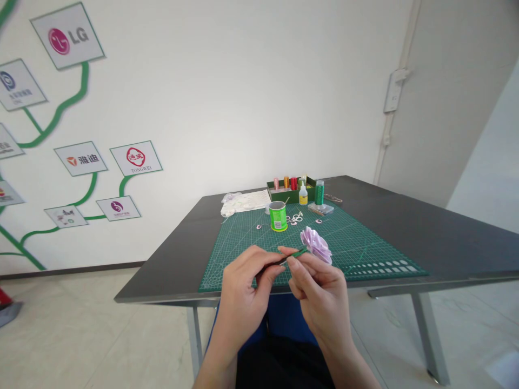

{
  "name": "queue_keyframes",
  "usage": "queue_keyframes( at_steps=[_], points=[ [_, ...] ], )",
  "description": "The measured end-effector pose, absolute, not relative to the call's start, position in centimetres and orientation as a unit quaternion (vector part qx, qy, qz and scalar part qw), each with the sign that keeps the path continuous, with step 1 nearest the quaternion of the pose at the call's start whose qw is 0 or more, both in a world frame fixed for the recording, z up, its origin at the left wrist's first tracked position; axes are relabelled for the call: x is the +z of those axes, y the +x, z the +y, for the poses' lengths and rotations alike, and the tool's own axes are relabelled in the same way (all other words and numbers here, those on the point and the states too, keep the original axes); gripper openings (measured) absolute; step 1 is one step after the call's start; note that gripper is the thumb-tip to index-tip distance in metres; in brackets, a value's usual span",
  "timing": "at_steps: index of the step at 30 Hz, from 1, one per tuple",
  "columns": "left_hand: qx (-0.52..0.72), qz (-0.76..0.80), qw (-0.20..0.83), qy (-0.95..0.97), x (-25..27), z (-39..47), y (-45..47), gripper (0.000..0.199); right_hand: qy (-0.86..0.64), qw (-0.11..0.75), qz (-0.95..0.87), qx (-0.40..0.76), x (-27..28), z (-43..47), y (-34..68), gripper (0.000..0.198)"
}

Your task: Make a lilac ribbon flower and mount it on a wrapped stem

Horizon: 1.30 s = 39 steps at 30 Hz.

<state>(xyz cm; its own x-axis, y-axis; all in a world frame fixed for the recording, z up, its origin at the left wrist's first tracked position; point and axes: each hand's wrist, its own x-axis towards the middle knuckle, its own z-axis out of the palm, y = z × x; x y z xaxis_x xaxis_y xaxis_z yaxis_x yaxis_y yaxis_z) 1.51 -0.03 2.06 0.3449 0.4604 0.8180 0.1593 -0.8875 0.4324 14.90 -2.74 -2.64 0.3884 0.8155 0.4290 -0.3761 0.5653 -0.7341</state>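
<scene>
Both my hands are close together in front of the table's near edge. A lilac fabric flower (316, 245) with layered petals tilts up to the right, just beyond my right hand (318, 283). Its short green stem (299, 253) is pinched in the fingers of that hand. My left hand (249, 286) is closed around a slim dark tool (275, 263), whose tip points at the stem. Most of the tool lies hidden in the palm, so its kind does not show.
A green cutting mat (239, 248) covers part of the dark table (174, 254). On it are a bright green tin (278, 217), white-handled scissors (297, 218), a glue bottle (303, 194) and a green thread spool (319, 193). Behind sits a green box (279, 196) of thread spools.
</scene>
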Motion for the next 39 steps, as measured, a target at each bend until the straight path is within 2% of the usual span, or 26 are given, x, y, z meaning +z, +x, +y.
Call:
queue_keyframes(
  at_steps=[7,13,21,25,27,32,35,39],
  points=[
    [0.559,0.206,0.124,0.793,2.15,-0.21,1.65,0.011,-0.287,0.789,-0.396,0.372,-2.83,-2.67,14.88,0.034],
    [0.550,0.215,0.161,0.791,2.13,-0.12,1.70,0.011,-0.288,0.790,-0.403,0.361,-2.79,-2.62,14.97,0.032],
    [0.515,0.207,0.234,0.798,2.41,0.01,1.72,0.023,-0.297,0.784,-0.415,0.354,-3.49,-2.41,15.01,0.052],
    [0.517,0.211,0.238,0.794,2.31,0.07,1.71,0.019,-0.300,0.775,-0.427,0.357,-3.52,-2.44,15.07,0.057],
    [0.516,0.217,0.241,0.793,2.29,0.07,1.67,0.018,-0.302,0.772,-0.430,0.358,-3.43,-2.45,15.11,0.055],
    [0.524,0.221,0.239,0.787,2.37,0.04,1.64,0.016,-0.300,0.769,-0.425,0.371,-3.30,-2.35,15.13,0.030],
    [0.530,0.223,0.231,0.785,2.44,0.06,1.68,0.015,-0.304,0.770,-0.423,0.368,-3.26,-2.35,15.11,0.032],
    [0.535,0.221,0.229,0.783,2.46,0.11,1.69,0.013,-0.299,0.772,-0.425,0.365,-3.15,-2.41,15.09,0.046]
  ],
)
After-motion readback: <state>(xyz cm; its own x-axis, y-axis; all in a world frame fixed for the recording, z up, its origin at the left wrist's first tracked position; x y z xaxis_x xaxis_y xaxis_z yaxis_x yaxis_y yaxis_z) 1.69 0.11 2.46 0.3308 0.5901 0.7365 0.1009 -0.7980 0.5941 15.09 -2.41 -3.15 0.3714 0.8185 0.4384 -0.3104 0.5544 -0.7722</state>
